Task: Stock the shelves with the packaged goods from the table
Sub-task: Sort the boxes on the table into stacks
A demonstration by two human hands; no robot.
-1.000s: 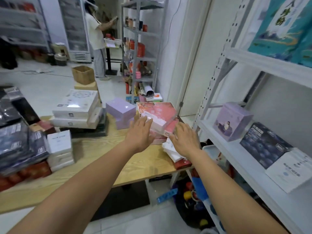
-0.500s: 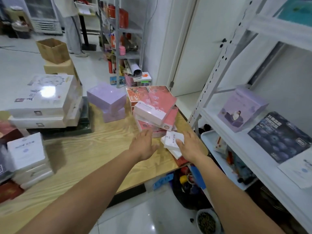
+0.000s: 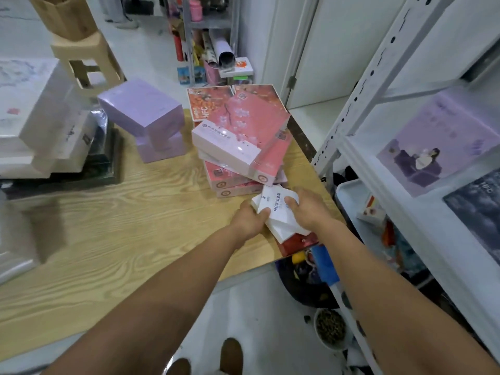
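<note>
At the near right corner of the wooden table (image 3: 121,226) lies a small stack of white boxes (image 3: 276,207) with blue print, on top of a red box (image 3: 297,243). My left hand (image 3: 250,219) grips the stack's left edge, and my right hand (image 3: 307,209) grips its right side with the thumb on top. Just behind them sits a leaning pile of pink boxes (image 3: 243,133). The white metal shelf (image 3: 422,207) stands to the right, holding a purple box (image 3: 438,142) and a dark blue box (image 3: 479,212).
Two purple boxes (image 3: 143,115) are stacked mid-table, with large white boxes (image 3: 35,115) at the left. A beige stool (image 3: 84,60) stands behind the table. Bags, a blue item and a bowl (image 3: 330,327) crowd the floor under the shelf. My shoes (image 3: 230,353) show below.
Both hands dropped from the pink boxes to the white stack at the table corner and took hold of it. My view tilted downward and closer.
</note>
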